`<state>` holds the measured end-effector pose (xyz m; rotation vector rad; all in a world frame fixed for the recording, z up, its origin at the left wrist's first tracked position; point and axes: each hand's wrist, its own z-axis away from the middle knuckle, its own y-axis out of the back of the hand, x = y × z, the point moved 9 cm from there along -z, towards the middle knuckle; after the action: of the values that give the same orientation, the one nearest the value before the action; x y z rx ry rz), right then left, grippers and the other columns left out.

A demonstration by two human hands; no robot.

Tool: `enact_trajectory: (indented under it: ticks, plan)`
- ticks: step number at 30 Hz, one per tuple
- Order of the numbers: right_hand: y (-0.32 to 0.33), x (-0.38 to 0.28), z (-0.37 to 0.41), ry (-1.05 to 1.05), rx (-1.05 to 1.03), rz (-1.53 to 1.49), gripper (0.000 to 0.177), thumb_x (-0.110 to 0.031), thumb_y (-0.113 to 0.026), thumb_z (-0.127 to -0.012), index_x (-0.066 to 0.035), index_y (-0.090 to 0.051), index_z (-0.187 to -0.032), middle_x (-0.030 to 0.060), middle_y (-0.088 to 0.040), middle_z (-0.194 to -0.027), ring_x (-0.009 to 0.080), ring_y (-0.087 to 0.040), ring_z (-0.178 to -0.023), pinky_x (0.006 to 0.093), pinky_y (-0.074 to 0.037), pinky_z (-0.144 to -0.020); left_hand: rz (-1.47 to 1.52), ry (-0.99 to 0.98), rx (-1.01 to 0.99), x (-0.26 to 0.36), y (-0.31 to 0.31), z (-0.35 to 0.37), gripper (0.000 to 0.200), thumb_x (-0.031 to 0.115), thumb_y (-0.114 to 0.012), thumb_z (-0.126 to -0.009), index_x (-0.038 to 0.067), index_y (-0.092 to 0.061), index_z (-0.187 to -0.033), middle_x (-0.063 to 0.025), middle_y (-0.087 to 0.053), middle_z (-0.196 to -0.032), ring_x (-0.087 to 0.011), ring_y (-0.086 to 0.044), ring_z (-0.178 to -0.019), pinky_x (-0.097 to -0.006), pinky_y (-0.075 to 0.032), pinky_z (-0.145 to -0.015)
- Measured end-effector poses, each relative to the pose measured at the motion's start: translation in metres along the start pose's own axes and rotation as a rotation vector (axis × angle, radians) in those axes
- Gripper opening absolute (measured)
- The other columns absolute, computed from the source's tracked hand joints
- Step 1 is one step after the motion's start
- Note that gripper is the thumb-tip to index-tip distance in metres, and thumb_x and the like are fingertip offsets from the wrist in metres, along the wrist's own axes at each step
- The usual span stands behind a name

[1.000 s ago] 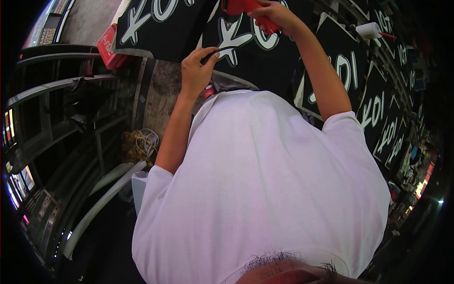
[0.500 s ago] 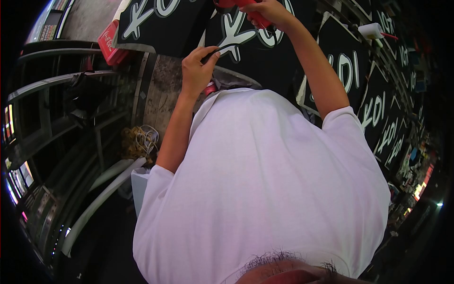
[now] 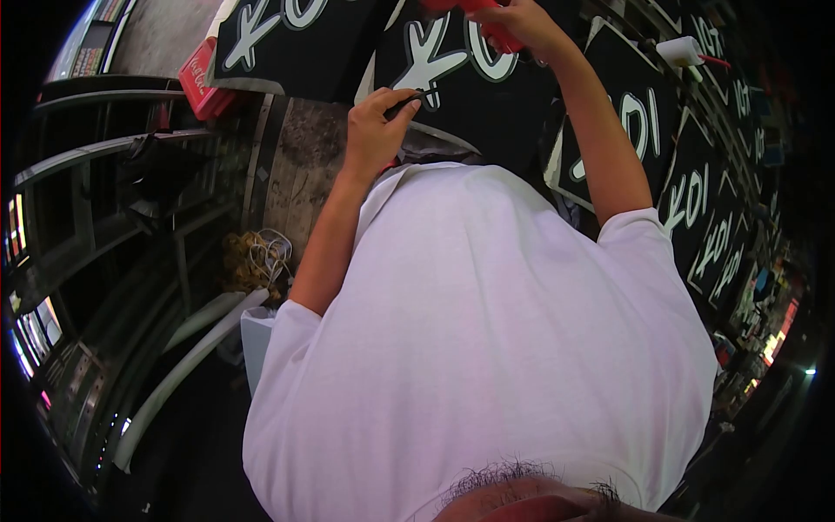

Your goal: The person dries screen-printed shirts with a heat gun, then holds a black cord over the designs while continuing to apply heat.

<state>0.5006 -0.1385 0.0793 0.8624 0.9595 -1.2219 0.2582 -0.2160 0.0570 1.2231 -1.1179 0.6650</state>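
My left hand (image 3: 376, 137) is closed in a pinch on a thin black strip (image 3: 403, 105), just over the near left part of a black panel (image 3: 496, 113) with large white outlined letters. The strip's far end is hard to make out against the dark panel. At the top of the view, my right hand (image 3: 531, 28) is wrapped round the handle of a red pistol-shaped tool (image 3: 504, 37). This tool is held above the same panel, and its upper part is blurred and cut off by the frame edge.
Another lettered black panel (image 3: 300, 48) lies to the left, and several more stretch off to the right. A red crate (image 3: 202, 85) stands behind the left panel. A white cup-like container (image 3: 678, 52) sits at upper right. Metal railings (image 3: 96, 148) and a bundled white cable (image 3: 271, 252) are at left.
My left hand has moved right and slightly down, bringing the black strip along. My right hand has shifted a little to the right with the red tool.
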Motion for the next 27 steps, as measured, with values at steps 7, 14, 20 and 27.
enact_trajectory:
  ticks: [7,14,20,27]
  plan:
    - [0.053,0.007,0.003,0.052,0.213,-0.031,0.062,-0.007,-0.074,-0.086,-0.004,-0.056,-0.146,0.0061,-0.067,-0.080,0.0131,-0.062,-0.059,0.0296,-0.051,-0.054,0.023,-0.020,-0.059,0.004,-0.021,0.000,0.020,0.011,-0.075,-0.092,0.001,-0.077,-0.110,-0.0057,-0.070,-0.084,-0.0096,-0.062,-0.075,-0.0243,-0.046,-0.069]
    - [0.060,0.023,0.030,-0.024,0.150,0.002,0.061,-0.007,-0.074,-0.086,-0.002,-0.057,-0.145,0.0079,-0.066,-0.077,0.0141,-0.061,-0.057,0.0295,-0.050,-0.052,0.006,-0.021,-0.139,0.008,-0.037,-0.001,0.020,0.013,-0.073,-0.094,0.001,-0.077,-0.110,-0.0060,-0.070,-0.085,-0.0098,-0.061,-0.075,-0.0252,-0.046,-0.068]
    - [0.044,0.019,0.057,-0.065,0.088,-0.032,0.066,-0.008,-0.075,-0.086,-0.002,-0.054,-0.148,0.0073,-0.062,-0.071,0.0156,-0.059,-0.051,0.0294,-0.047,-0.047,0.020,-0.094,-0.160,0.012,-0.048,-0.004,0.019,0.014,-0.073,-0.094,0.001,-0.077,-0.106,-0.0086,-0.066,-0.081,-0.0140,-0.056,-0.066,-0.0287,-0.044,-0.062]
    - [0.046,0.034,0.082,-0.135,0.102,-0.051,0.062,-0.009,-0.075,-0.086,0.000,-0.056,-0.144,0.0078,-0.062,-0.071,0.0158,-0.060,-0.052,0.0294,-0.048,-0.048,0.000,-0.116,-0.206,0.015,-0.055,-0.006,0.017,0.014,-0.073,-0.094,0.001,-0.077,-0.105,-0.0088,-0.065,-0.079,-0.0143,-0.055,-0.065,-0.0284,-0.044,-0.062]
